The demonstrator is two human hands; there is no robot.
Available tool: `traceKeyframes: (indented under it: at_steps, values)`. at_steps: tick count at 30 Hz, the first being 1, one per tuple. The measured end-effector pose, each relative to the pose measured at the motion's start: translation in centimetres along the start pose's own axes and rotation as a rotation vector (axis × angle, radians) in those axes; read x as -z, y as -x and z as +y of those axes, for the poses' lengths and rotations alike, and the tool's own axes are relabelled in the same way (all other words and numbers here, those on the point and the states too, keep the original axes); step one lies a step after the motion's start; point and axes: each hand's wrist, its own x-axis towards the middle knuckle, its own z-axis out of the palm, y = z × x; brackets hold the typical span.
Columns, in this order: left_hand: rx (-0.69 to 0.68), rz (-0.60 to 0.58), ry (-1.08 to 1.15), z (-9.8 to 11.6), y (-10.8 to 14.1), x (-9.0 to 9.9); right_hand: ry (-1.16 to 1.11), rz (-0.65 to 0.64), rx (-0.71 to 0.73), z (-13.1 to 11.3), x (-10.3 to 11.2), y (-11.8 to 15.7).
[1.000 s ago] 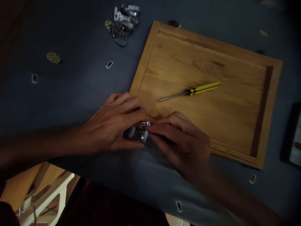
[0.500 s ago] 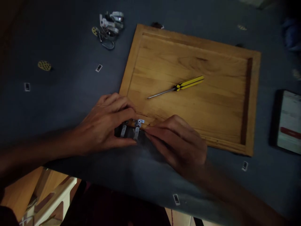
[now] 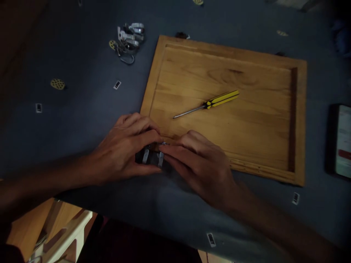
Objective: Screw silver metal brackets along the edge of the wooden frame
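A wooden panel (image 3: 233, 76) with a raised frame lies on the dark blue table surface. Across it rests a screwdriver (image 3: 222, 98) with a yellow and black handle. At the panel's near left corner, my left hand (image 3: 124, 146) is curled around metal clamp-like pieces (image 3: 160, 159), its thumb below them and its fingers above, on the wood. My right hand (image 3: 203, 164) has its thumb and index finger pinched together at the top of the right-hand metal piece; the fingertips cover most of that spot.
Several metal pieces (image 3: 131, 38) lie in a pile beyond the panel's left side. A yellow dotted disc (image 3: 57, 84) sits at the left. A dark-edged device (image 3: 344, 140) is at the right edge, and a white chair (image 3: 70, 233) stands below the table.
My right hand has moved left, its fingertips now over the top of the right-hand metal piece. My left hand stays around the pieces. The whole view has shifted slightly.
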Motion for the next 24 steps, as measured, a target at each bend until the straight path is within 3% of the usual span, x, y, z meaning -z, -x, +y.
traceKeyframes:
  at_steps: [14, 24]
  values:
    - [-0.017, -0.012, -0.012, 0.22, -0.22, 0.14, 0.040, 0.006, 0.008, 0.01, -0.45, -0.15]
    - [-0.011, -0.008, 0.022, -0.10, -0.11, 0.00, -0.069, 0.052, -0.014, 0.14, -0.43, 0.33]
